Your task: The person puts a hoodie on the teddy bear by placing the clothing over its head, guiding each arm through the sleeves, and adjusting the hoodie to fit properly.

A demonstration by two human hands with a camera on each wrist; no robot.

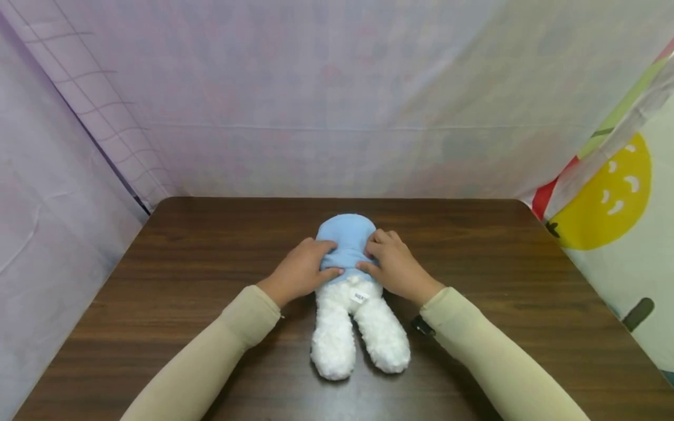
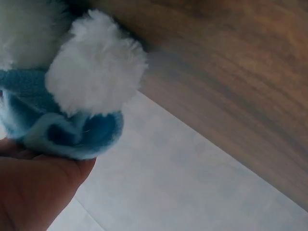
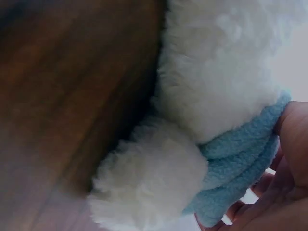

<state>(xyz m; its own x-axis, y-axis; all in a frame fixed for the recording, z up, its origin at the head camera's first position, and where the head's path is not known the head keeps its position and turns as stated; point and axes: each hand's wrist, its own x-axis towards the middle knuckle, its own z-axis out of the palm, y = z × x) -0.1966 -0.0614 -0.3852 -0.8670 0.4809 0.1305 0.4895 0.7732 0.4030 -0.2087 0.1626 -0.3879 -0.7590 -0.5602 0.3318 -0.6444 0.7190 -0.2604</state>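
Note:
A white plush toy [image 1: 334, 342] in a light blue fleece garment [image 1: 346, 231] lies on the table, its two long fluffy limbs pointing at me. A small white label [image 1: 360, 296] shows between them. My left hand [image 1: 300, 270] pinches the garment's left side between thumb and fingers. On the opposite side my right hand [image 1: 399, 266] grips the cloth, fingers curled. The left wrist view has a rounded white paw [image 2: 98, 65] sticking out past bunched blue cloth [image 2: 72, 132]. Folds of the garment [image 3: 236, 159] gather at my fingers in the right wrist view.
The dark brown wooden table [image 1: 210, 234] has rounded far corners. A pale curtain [image 1: 326, 105] hangs right behind its far edge, and more cloth hangs at the left. At the right is a white fabric with a yellow fruit print [image 1: 605, 199].

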